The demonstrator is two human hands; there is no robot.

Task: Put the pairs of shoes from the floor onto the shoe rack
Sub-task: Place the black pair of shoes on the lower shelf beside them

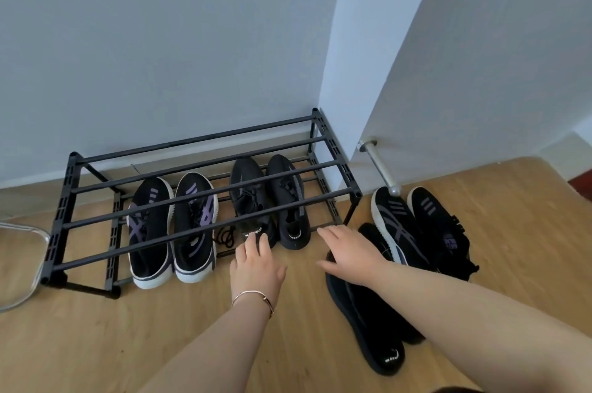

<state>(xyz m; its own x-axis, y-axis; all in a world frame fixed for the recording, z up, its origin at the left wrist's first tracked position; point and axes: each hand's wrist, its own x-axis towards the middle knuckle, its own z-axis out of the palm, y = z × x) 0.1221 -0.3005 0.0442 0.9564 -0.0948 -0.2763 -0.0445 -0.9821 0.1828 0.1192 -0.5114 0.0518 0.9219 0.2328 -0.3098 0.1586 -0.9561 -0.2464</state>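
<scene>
A black two-tier shoe rack (62, 216) stands against the wall. Its lower tier holds a black-and-purple pair with white soles (149, 242) on the left and an all-black pair (290, 200) on the right. The upper tier carries nothing. My left hand (256, 267) rests its fingertips on the heel of the left all-black shoe (248, 197). My right hand (352, 251) hovers with fingers spread over another all-black pair (368, 322) lying on the floor right of the rack. A second black-and-purple pair (397, 219) lies on the floor beyond it, near the wall corner.
A metal tube (379, 165) sticks out from the white wall corner just above the floor pairs. A clear rounded object (19, 264) sits at the left edge beside the rack. A loose black lace (226, 237) lies between the two pairs on the rack.
</scene>
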